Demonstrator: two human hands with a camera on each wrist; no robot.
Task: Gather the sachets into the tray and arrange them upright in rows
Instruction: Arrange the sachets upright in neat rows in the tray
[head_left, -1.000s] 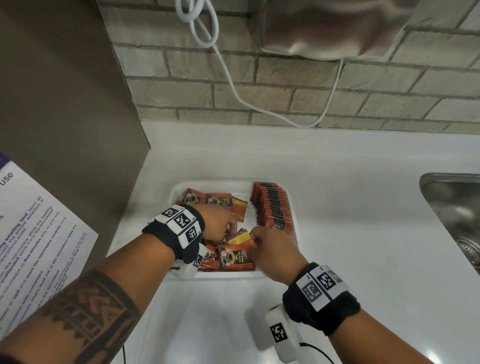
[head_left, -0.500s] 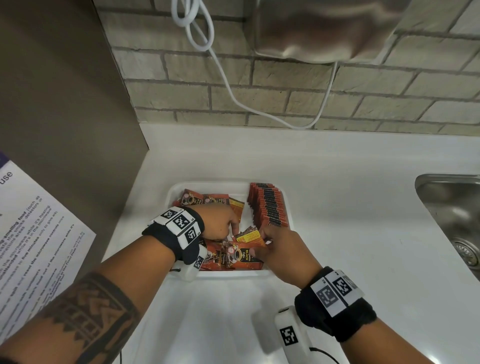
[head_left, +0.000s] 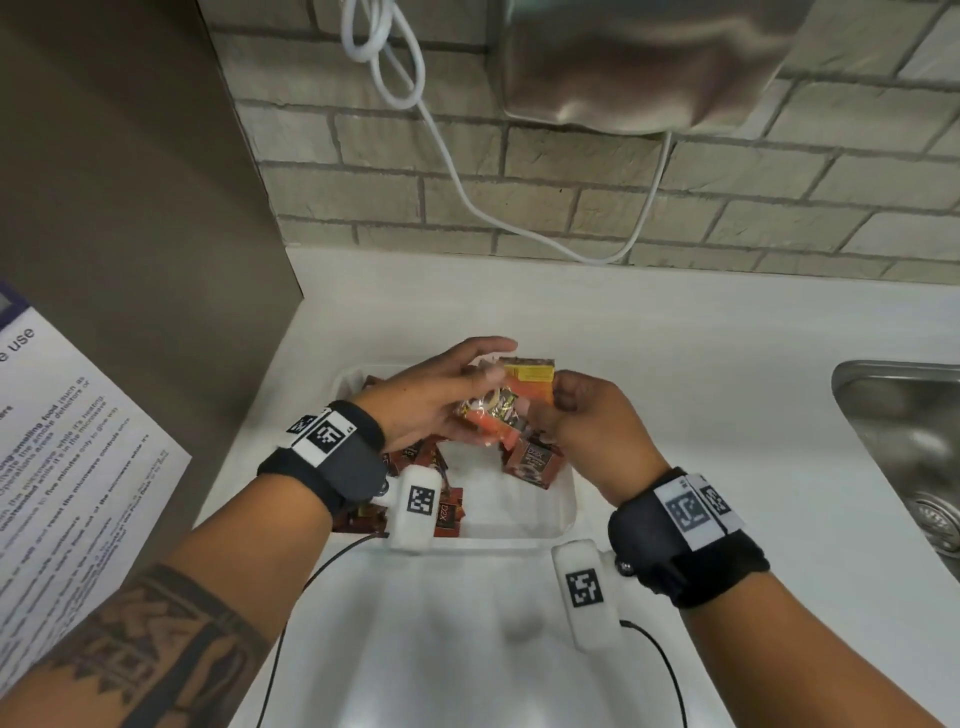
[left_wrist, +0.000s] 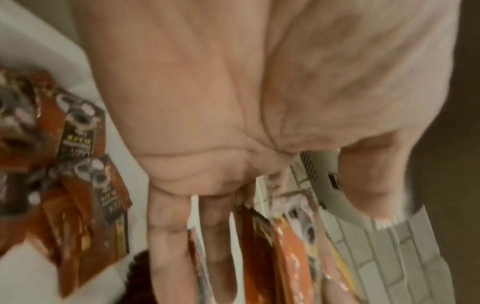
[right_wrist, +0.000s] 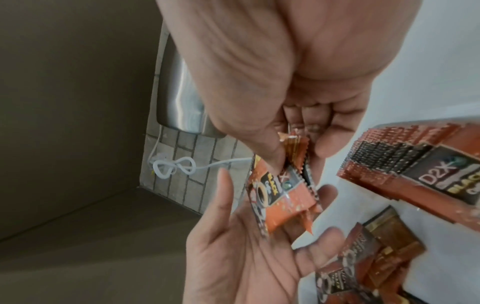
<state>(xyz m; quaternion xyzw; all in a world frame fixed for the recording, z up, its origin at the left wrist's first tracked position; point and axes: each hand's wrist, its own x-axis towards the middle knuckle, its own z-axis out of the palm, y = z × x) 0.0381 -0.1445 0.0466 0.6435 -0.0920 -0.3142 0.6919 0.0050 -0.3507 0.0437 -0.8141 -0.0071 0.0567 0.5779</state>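
R hand (head_left: 587, 421) thumb + fingers pinch a bunch of sachets (head_left: 511, 402); L hand (head_left: 441, 395) spread flat, fingers straight, cradling bunch underneath, above tray (head_left: 519, 530).

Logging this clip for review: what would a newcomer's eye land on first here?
Both hands meet above the white tray: the right hand pinches a small bunch of orange sachets against the open left hand. Loose sachets lie flat in the tray below, beside a finished upright row.
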